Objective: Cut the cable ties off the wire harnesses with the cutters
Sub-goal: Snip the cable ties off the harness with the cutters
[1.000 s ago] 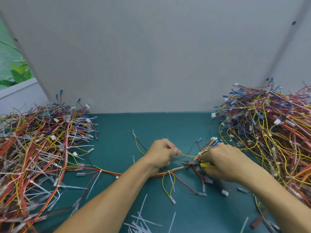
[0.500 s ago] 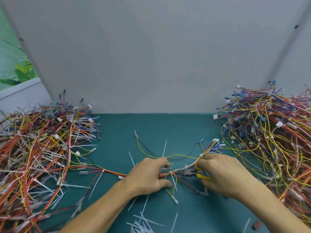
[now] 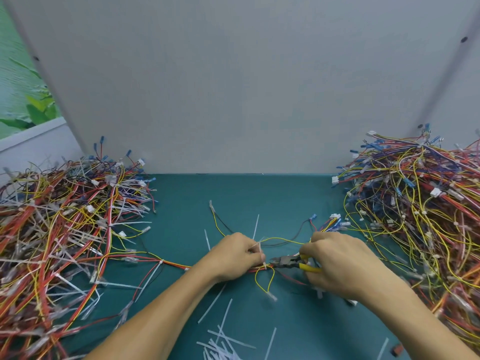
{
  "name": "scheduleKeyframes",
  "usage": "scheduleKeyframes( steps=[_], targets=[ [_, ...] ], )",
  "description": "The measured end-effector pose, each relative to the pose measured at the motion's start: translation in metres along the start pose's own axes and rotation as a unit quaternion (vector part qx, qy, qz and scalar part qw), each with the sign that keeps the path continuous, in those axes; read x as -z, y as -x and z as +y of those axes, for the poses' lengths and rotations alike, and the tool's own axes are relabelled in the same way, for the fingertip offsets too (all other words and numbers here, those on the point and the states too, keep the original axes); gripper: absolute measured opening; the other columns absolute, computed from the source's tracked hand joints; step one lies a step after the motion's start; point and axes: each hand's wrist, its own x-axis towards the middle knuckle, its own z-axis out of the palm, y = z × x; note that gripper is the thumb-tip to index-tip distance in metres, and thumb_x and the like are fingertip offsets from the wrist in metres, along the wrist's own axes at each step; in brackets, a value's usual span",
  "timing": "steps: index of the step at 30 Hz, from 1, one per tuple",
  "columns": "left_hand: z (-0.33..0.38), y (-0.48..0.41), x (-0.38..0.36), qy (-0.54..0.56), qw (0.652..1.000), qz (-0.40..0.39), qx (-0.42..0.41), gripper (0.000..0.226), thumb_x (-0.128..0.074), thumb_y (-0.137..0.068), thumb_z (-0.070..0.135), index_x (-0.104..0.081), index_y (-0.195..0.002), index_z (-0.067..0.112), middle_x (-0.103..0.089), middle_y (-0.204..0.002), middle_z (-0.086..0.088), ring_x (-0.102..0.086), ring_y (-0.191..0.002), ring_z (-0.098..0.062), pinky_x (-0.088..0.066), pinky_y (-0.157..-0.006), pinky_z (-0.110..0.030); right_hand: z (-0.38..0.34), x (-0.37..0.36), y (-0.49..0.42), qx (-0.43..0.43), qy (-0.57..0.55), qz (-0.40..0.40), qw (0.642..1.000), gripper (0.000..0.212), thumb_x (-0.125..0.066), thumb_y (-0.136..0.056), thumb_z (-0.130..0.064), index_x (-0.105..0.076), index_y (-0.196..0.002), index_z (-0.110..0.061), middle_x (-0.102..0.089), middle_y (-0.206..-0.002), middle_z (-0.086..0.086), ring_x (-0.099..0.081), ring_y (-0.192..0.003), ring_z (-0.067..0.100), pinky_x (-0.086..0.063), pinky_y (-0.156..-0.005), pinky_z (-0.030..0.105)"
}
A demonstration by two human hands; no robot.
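A wire harness (image 3: 267, 275) of red, yellow and black wires lies across the middle of the green mat. My left hand (image 3: 235, 257) grips its bundle, and a white cable tie (image 3: 261, 254) sticks up beside the fingers. My right hand (image 3: 337, 263) holds the yellow-handled cutters (image 3: 288, 262), whose dark jaws point left and sit right at that tie on the bundle. The harness's blue and white connectors (image 3: 335, 220) fan out behind my right hand.
A large heap of harnesses (image 3: 59, 235) fills the left side, another heap (image 3: 426, 211) the right. Cut white tie pieces (image 3: 220, 344) lie scattered on the green mat (image 3: 246, 193) near the front edge. A grey partition wall (image 3: 233, 87) closes the back.
My left hand came back along the bundle to the tie near the middle. My right hand brought the cutters' jaws left up to that tie. More cut ties lie on the mat.
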Motion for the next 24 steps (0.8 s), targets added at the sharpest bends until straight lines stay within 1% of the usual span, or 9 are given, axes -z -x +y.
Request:
scheduleKeyframes(
  steps=[2,5,9,10,13,15,17,19,24],
  targets=[
    [0.001,-0.002,0.001,0.008,1.0,-0.004,0.006,0.018,-0.062,-0.085,0.032,-0.067,-0.073,0.018,-0.056,-0.063,0.007,-0.049,-0.062,-0.009,-0.04,-0.063,-0.026,-0.005,-0.001,-0.003,0.0,-0.001,-0.007,1.0,0.025,-0.046,-0.085,-0.043,-0.058,-0.098,-0.026,-0.051,-0.095,-0.006,-0.056,-0.098,0.024,-0.038,-0.063,0.03],
    [0.001,-0.004,0.0,0.007,1.0,0.005,0.009,0.015,-0.063,-0.085,0.031,-0.066,-0.074,0.021,-0.057,-0.062,0.011,-0.05,-0.061,-0.006,-0.04,-0.063,-0.024,-0.009,-0.002,-0.005,-0.006,-0.01,-0.014,1.0,0.024,-0.046,-0.085,-0.045,-0.057,-0.095,-0.026,-0.045,-0.089,-0.005,-0.056,-0.099,0.025,-0.035,-0.063,0.028],
    [-0.001,-0.003,-0.002,0.044,0.999,0.014,0.002,0.011,-0.064,-0.084,0.027,-0.063,-0.073,0.023,-0.052,-0.055,0.013,-0.044,-0.049,0.003,-0.035,-0.052,-0.017,-0.007,0.001,-0.006,-0.017,-0.013,-0.01,1.0,0.024,-0.047,-0.085,-0.044,-0.059,-0.097,-0.027,-0.052,-0.096,-0.005,-0.056,-0.098,0.025,-0.036,-0.063,0.03],
    [-0.001,-0.003,-0.001,0.063,0.998,0.012,0.002,0.01,-0.065,-0.083,0.026,-0.063,-0.074,0.022,-0.052,-0.055,0.013,-0.043,-0.047,0.003,-0.034,-0.05,-0.016,-0.007,0.001,-0.006,-0.017,-0.012,-0.011,1.0,0.025,-0.047,-0.085,-0.043,-0.06,-0.098,-0.027,-0.052,-0.096,-0.005,-0.056,-0.098,0.025,-0.036,-0.063,0.03],
    [-0.001,-0.002,0.001,0.094,0.996,0.002,0.007,0.009,-0.063,-0.082,0.022,-0.067,-0.076,0.017,-0.052,-0.056,0.013,-0.042,-0.05,-0.001,-0.036,-0.054,-0.02,-0.006,0.002,-0.007,-0.01,-0.011,-0.013,1.0,0.026,-0.048,-0.085,-0.043,-0.061,-0.099,-0.026,-0.046,-0.089,-0.005,-0.056,-0.097,0.025,-0.035,-0.062,0.03],
    [-0.001,-0.002,0.001,0.094,0.996,0.001,0.007,0.01,-0.063,-0.082,0.022,-0.067,-0.074,0.018,-0.05,-0.055,0.012,-0.041,-0.05,-0.003,-0.035,-0.054,-0.022,-0.007,0.003,-0.009,-0.003,-0.012,-0.013,1.0,0.026,-0.048,-0.085,-0.044,-0.062,-0.097,-0.025,-0.043,-0.087,-0.006,-0.056,-0.095,0.025,-0.036,-0.062,0.03],
    [-0.001,-0.002,0.001,0.091,0.996,0.001,0.009,0.012,-0.063,-0.083,0.025,-0.064,-0.072,0.022,-0.049,-0.053,0.014,-0.041,-0.049,-0.001,-0.033,-0.05,-0.018,-0.007,0.003,-0.011,0.005,-0.014,-0.014,1.0,0.026,-0.049,-0.084,-0.044,-0.062,-0.096,-0.025,-0.043,-0.086,-0.006,-0.057,-0.095,0.025,-0.037,-0.062,0.03],
    [-0.001,-0.002,0.003,0.09,0.996,0.0,0.011,0.015,-0.064,-0.083,0.026,-0.06,-0.069,0.025,-0.048,-0.049,0.015,-0.04,-0.045,0.001,-0.031,-0.046,-0.014,-0.008,0.003,-0.013,0.01,-0.015,-0.014,1.0,0.026,-0.049,-0.084,-0.044,-0.062,-0.096,-0.025,-0.043,-0.085,-0.006,-0.057,-0.094,0.025,-0.038,-0.063,0.03],
    [-0.001,-0.002,0.004,0.101,0.995,-0.008,0.016,0.017,-0.065,-0.084,0.024,-0.059,-0.068,0.024,-0.046,-0.046,0.014,-0.038,-0.043,0.0,-0.029,-0.044,-0.016,-0.007,0.002,-0.018,0.023,-0.013,-0.017,0.999,0.025,-0.049,-0.083,-0.044,-0.06,-0.09,-0.023,-0.05,-0.088,-0.002,-0.057,-0.094,0.026,-0.041,-0.065,0.03]
  ],
)
